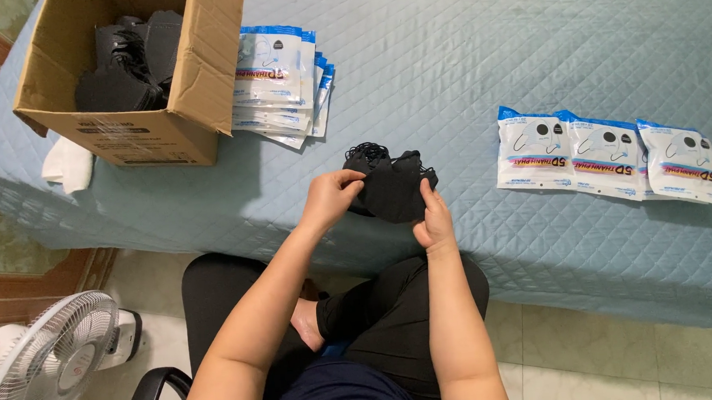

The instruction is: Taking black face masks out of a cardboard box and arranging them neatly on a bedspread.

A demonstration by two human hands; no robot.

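Two hands hold a bundle of black masks over the near edge of a quilted blue bed.

At the far left, a white fan (44, 362) stands on the tiled floor (624, 356) beside a black chair (215, 297). On the bed (462, 48), an open cardboard box (181, 112) with more black masks sits at the left corner, a fanned stack of white-and-blue packets (281, 86) just beside it. Near the middle of the front edge, the left hand (330, 197) pinches the masks (392, 186) at their left side; the right hand (434, 219) grips their lower right. Three packets in a row (610, 158) lie toward the right, well apart.
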